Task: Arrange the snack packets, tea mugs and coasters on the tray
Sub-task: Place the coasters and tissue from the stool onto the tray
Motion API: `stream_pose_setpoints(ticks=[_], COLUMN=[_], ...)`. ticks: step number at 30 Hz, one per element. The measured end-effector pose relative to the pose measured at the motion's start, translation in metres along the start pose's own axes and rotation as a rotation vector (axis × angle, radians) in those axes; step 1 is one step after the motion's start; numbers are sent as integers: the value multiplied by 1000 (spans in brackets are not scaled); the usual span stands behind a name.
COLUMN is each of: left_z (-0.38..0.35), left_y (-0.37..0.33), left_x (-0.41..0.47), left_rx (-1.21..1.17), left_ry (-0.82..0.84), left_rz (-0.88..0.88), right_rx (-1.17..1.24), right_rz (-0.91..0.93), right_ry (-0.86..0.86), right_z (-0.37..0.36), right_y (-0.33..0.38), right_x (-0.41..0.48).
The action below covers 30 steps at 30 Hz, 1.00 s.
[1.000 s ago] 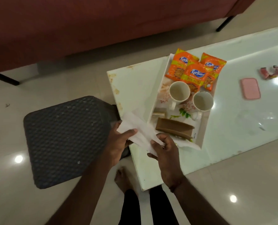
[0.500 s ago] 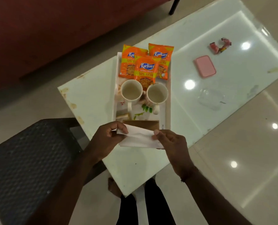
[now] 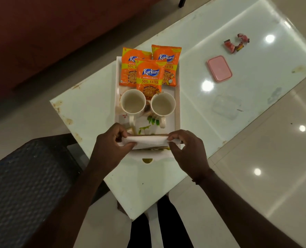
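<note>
Napkin [image 3: 148,141] over the tray [image 3: 177,111]
Left hand [image 3: 111,149] and right hand [image 3: 188,151] grips pinch its ends; released slack, it may unfold, perhaps against the mugs [image 3: 132,102].

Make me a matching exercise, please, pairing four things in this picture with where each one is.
Things:
1. snack packets
2. tea mugs
3. pink box
4. white paper

Places:
A. pinched between the left hand and right hand
B. on the table, right of the tray
C. at the tray's far end
D. in the tray's middle

Pairs: 1-C, 2-D, 3-B, 4-A
</note>
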<state>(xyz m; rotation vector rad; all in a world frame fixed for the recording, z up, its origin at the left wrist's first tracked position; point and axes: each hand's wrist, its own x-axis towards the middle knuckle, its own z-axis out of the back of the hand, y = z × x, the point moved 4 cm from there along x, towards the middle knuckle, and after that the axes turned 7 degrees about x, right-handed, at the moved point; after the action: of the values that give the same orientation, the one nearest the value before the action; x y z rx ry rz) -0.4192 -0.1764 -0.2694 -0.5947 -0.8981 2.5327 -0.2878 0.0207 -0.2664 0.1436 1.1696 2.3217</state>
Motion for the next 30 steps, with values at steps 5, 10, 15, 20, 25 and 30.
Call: stream_pose_setpoints(ticks=[5, 10, 15, 20, 25, 30], left_z=[-11, -20, -28, -32, -37, -38], left_y=[9, 22, 31, 32, 37, 37], left_x=[1, 0, 2, 3, 3, 0], left_rx=[99, 199, 307, 361, 399, 409], left_ry=[20, -13, 13, 36, 15, -35], left_rz=[-130, -186, -161, -71, -93, -156], right_rx=[-59, -79, -146, -198, -214, -204], right_rz=[52, 45, 39, 65, 73, 69], right_ry=[7, 18, 41, 61, 72, 67], right_z=[-13, -24, -31, -34, -39, -38], right_y=[-7, -16, -26, -35, -45, -46], right_x=[9, 12, 13, 12, 9, 2])
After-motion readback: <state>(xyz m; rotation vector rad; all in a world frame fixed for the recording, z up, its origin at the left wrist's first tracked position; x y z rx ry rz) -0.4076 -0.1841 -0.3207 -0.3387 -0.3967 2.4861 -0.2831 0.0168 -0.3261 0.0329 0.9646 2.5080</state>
